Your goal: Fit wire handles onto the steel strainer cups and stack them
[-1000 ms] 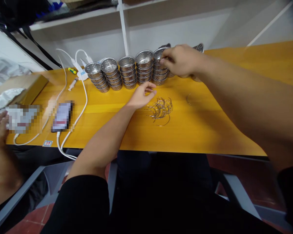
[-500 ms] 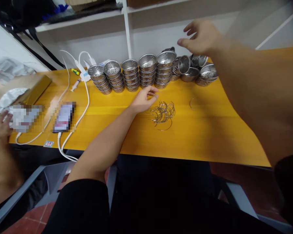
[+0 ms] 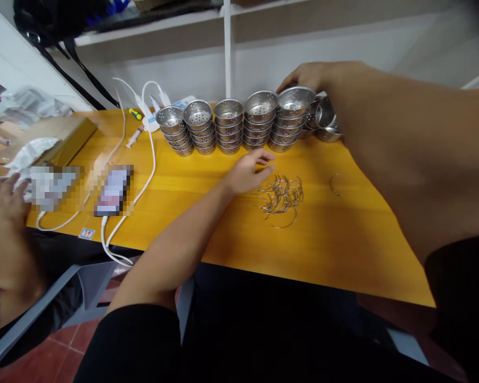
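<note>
The head view shows shiny, round metal cups with holes (image 3: pixel 261 106) in five piles along the back of the yellow wooden worktop (image 3: pixel 335 244). They sit one inside another, which probably keeps each pile steady. The left hand (image 3: pixel 249 173) is beside thin, curved silver wires (image 3: pixel 283 197), its fingers loosely bent, apart and holding nothing. The right hand (image 3: pixel 317 77) is behind the end pile; I cannot tell whether its half-hidden fingers grip anything.

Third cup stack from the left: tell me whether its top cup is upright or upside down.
Upright. The top cup has its round mouth facing up, with its perforated floor visible inside.
</note>
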`<state>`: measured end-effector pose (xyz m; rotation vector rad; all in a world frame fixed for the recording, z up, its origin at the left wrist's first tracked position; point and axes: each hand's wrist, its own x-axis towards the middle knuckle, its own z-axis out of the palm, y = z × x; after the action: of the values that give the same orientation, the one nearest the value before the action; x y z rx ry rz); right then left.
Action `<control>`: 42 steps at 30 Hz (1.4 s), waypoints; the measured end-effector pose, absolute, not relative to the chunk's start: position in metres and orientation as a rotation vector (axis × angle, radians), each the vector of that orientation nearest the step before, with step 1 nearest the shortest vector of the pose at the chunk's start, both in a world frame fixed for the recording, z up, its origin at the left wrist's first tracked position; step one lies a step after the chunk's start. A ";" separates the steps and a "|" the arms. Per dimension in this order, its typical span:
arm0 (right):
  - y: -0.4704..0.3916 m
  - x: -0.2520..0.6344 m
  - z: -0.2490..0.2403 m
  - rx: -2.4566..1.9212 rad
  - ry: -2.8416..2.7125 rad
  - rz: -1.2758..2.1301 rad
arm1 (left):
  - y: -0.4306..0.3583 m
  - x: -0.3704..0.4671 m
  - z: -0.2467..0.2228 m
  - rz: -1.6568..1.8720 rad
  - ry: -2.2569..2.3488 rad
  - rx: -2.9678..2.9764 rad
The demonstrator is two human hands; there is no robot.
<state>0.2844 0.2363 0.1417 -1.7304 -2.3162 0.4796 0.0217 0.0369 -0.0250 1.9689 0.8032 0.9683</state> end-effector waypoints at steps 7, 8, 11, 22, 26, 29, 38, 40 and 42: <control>0.231 0.295 0.133 -1.973 -2.381 0.305 | 0.033 0.021 -0.020 0.937 0.819 1.948; 0.227 0.299 0.133 -1.980 -2.392 0.285 | 0.033 0.021 -0.019 0.935 0.821 1.948; 0.219 0.319 0.131 -2.005 -2.420 0.229 | 0.032 0.021 -0.015 0.924 0.830 1.956; 0.179 0.405 0.126 -2.154 -2.298 0.158 | 0.033 0.019 -0.010 0.910 0.851 1.964; 0.158 0.433 0.126 -2.233 -2.231 0.175 | 0.033 0.021 -0.009 0.897 0.878 1.945; 0.146 0.451 0.127 -2.318 -2.169 0.129 | 0.034 0.022 -0.009 0.888 0.891 1.932; 0.106 0.449 0.145 -2.205 -1.947 0.075 | 0.035 0.020 -0.008 0.884 0.896 1.946; 0.097 0.435 0.152 -2.060 -1.998 0.073 | 0.035 0.020 -0.008 0.882 0.900 1.948; 0.090 0.416 0.159 -1.951 -2.064 0.096 | 0.035 0.021 -0.007 0.876 0.898 1.954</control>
<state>0.4164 0.0902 0.1595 -1.9511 -2.0645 0.0956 0.0212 0.0348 -0.0072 1.9538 0.8984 0.8762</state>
